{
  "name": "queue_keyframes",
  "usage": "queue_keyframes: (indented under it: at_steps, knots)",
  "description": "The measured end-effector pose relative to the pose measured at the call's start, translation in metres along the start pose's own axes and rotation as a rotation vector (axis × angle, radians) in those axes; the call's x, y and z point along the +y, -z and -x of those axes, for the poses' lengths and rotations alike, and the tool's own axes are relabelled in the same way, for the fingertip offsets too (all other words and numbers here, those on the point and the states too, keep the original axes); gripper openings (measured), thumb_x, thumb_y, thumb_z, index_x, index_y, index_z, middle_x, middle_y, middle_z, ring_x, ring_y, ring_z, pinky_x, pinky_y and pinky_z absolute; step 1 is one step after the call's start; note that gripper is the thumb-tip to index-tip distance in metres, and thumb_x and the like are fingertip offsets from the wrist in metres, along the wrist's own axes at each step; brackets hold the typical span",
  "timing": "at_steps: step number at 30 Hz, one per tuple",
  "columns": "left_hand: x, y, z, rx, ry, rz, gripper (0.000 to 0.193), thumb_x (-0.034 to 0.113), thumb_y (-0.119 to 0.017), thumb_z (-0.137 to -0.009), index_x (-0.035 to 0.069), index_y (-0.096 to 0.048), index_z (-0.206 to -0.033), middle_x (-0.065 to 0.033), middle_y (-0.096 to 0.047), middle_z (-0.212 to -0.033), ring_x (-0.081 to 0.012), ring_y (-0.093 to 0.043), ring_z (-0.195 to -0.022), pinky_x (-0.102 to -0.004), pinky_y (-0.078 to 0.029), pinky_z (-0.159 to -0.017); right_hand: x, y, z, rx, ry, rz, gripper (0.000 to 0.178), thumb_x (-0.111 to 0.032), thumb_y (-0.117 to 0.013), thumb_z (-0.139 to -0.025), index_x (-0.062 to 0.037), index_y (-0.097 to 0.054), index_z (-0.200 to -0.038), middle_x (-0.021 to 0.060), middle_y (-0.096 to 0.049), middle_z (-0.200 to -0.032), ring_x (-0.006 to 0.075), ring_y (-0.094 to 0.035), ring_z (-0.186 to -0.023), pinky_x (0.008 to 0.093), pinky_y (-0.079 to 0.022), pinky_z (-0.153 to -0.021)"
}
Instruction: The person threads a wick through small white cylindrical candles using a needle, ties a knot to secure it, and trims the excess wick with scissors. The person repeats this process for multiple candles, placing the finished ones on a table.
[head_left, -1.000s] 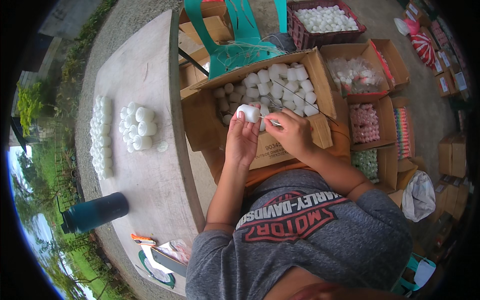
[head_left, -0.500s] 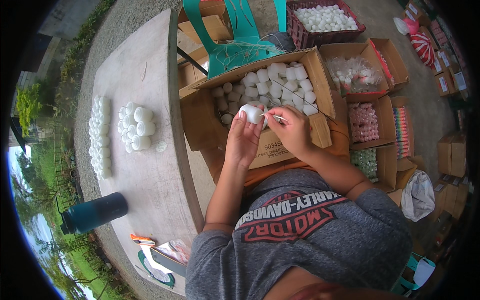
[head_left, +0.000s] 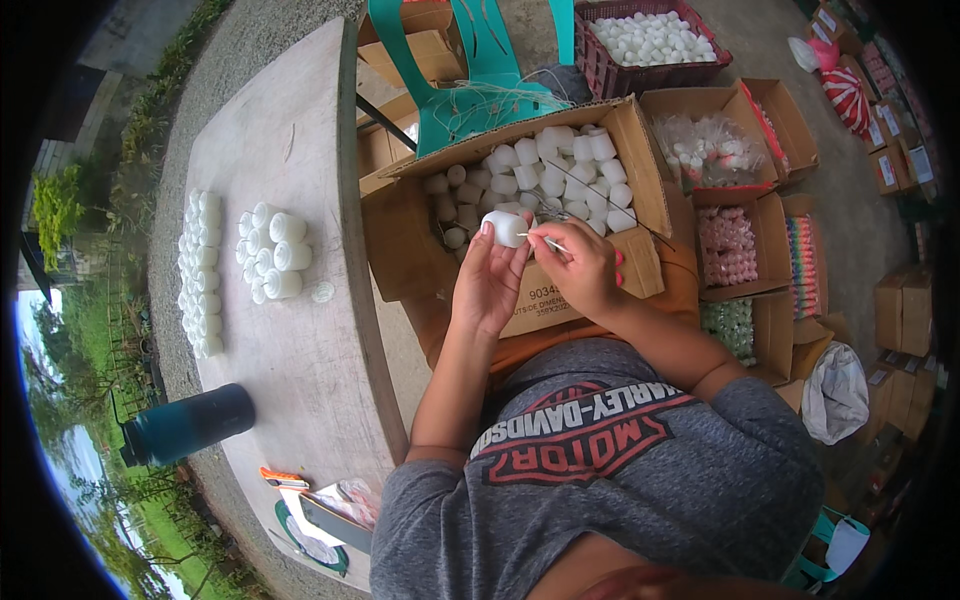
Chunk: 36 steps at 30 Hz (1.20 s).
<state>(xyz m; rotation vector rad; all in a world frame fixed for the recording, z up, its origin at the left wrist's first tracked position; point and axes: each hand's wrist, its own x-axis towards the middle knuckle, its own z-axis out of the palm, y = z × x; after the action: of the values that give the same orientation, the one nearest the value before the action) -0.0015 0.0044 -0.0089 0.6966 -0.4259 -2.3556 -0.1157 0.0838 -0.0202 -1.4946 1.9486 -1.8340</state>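
Observation:
A white cylindrical candle [head_left: 503, 228] lies in the fingers of my left hand [head_left: 486, 283], held above the open cardboard box in front of me. My right hand [head_left: 583, 268] pinches a thin white wick [head_left: 551, 242], its tip at the right end face of the candle. Whether the tip goes into the candle is too small to tell. Beneath both hands, the cardboard box [head_left: 405, 255] holds many loose white candles [head_left: 525, 176] and a few thin dark rods lying across them.
On the grey table [head_left: 310, 190] at left stand grouped white candles [head_left: 270, 250], a dark blue bottle [head_left: 190, 425] and an orange cutter [head_left: 284, 479]. A green chair [head_left: 465, 110] and a crate [head_left: 650, 72] of white pieces stand beyond; cartons [head_left: 745, 240] of colored goods line the right.
My right hand has shifted slightly and turned, with its lower fingers now more curled. The wick tip stays at the candle's end, and my left hand has hardly moved.

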Motion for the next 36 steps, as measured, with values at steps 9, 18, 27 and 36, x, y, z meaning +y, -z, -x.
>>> queue_keyframes:
  at_steps: [9,18,27,36]
  knots:
    - [0.000,-0.001,0.002,-0.009,0.008,-0.019,0.034,0.022,-0.055,-0.093,0.001,-0.043,-0.117,-0.0169,-0.051,-0.121,-0.0232,-0.052,-0.115,-0.0325,-0.045,-0.099,0.001,0.000,-0.002,0.019,-0.018,0.044,0.012,-0.010,-0.071,-0.077,-0.0069,-0.063,-0.084,0.0054,-0.058,-0.069,0.0174,-0.057,-0.051,0.0276,-0.044,-0.044]
    - [0.000,0.002,0.002,-0.004,-0.069,-0.025,0.034,0.016,-0.055,-0.092,0.002,-0.038,-0.119,-0.0164,-0.050,-0.122,-0.0245,-0.050,-0.118,-0.0340,-0.044,-0.101,-0.012,0.004,-0.008,-0.026,-0.020,-0.011,0.016,-0.006,-0.069,-0.077,-0.0051,-0.060,-0.090,0.0072,-0.054,-0.076,0.0172,-0.055,-0.057,0.0277,-0.044,-0.049]
    - [-0.001,-0.003,0.002,0.031,-0.138,-0.125,0.035,0.016,-0.057,-0.091,0.001,-0.041,-0.117,-0.0172,-0.051,-0.121,-0.0257,-0.049,-0.119,-0.0331,-0.043,-0.101,0.004,0.001,-0.002,-0.063,0.010,-0.032,0.014,-0.001,-0.065,-0.080,-0.0013,-0.059,-0.093,0.0084,-0.058,-0.084,0.0202,-0.057,-0.067,0.0308,-0.046,-0.056]
    - [-0.004,0.004,-0.002,0.062,-0.188,-0.096,0.040,0.010,-0.061,-0.088,0.005,-0.036,-0.120,-0.0195,-0.050,-0.122,-0.0256,-0.052,-0.114,-0.0334,-0.044,-0.099,0.006,0.001,-0.006,-0.094,0.060,-0.062,0.028,0.002,-0.068,-0.078,-0.0015,-0.057,-0.103,0.0085,-0.062,-0.083,0.0187,-0.062,-0.071,0.0279,-0.049,-0.069]
